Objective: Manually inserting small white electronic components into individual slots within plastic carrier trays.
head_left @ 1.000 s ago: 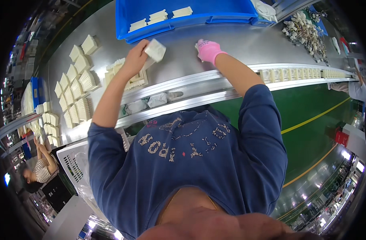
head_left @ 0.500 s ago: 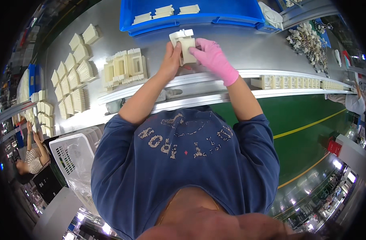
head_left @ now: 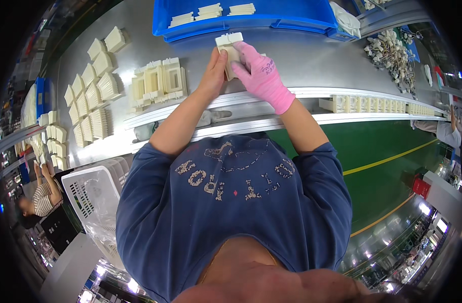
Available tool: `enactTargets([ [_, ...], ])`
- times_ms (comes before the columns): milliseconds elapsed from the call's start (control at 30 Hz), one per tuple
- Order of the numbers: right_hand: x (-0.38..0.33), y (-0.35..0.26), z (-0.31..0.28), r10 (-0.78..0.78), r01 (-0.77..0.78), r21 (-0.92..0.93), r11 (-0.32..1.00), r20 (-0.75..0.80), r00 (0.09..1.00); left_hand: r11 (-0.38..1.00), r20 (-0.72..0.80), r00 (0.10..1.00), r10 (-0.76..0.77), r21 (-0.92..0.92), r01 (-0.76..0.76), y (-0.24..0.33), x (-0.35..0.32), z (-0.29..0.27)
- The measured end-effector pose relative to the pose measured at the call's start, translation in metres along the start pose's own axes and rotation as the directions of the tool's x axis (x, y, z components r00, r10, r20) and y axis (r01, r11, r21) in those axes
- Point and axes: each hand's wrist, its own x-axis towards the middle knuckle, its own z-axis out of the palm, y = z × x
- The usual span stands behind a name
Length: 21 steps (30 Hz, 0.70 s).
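Note:
Over the metal table, just this side of the blue bin, I hold a cream plastic housing with a white top end. My bare left hand is closed around its left side, the thumb lying along the near face. In its pink glove, my right hand grips the housing from the right, fingers over its upper part and thumb lower down. The gloved fingers cover much of the housing, so its inside is hidden. To the left of my left hand stand several cream frames with rectangular openings, side by side on the table.
Stacks of ribbed cream parts spread over the table's left. The blue bin holds several cream strips. Wired parts lie heaped at right. A row of cream parts runs along the front rail. A white basket stands at lower left.
My right hand has moved left and up over the housing, its fingers now across the upper part. The piece sits more closed together between my hands. My left hand keeps its hold.

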Motion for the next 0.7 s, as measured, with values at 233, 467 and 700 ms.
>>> enactTargets([
  [233, 0.002, -0.014, -0.029, 0.149, -0.271, 0.359, 0.893, 0.333, 0.931, 0.997, 0.083, 0.994, -0.071, 0.002, 0.071, -0.005, 0.001, -0.015],
  [467, -0.001, -0.020, -0.054, -0.134, -0.006, 0.500, 0.866, 0.244, 0.961, 0.834, 0.513, 0.663, -0.545, 0.252, 0.491, 0.042, -0.006, -0.009],
  [700, -0.048, 0.012, -0.094, 0.357, -0.279, -0.230, 0.932, 0.455, 0.816, 0.099, 0.323, 0.940, -0.112, 0.945, -0.313, 0.069, 0.037, -0.107],
])
